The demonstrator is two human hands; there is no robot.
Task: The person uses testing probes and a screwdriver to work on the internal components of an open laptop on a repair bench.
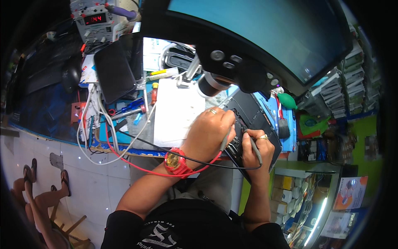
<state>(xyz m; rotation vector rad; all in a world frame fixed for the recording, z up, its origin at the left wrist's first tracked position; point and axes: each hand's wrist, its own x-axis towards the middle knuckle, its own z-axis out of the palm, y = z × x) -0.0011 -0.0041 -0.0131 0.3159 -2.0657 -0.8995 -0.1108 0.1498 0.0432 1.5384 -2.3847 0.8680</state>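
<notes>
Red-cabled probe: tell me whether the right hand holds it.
No, the left hand holds the red-cabled probe, while the right hand holds the black-cabled probe.

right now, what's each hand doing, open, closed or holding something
Left hand: closed, holding the red-lead probe.
Right hand: closed, holding the black-lead probe.

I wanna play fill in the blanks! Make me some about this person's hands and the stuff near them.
1. The left hand holds a probe with a ____ wire.
2. The right hand holds a probe with a ____ wire.
3. The flat sheet beside the left hand is ____.
4. The rubber bulb is ____.

Missing words: red, black, white, green.
</notes>
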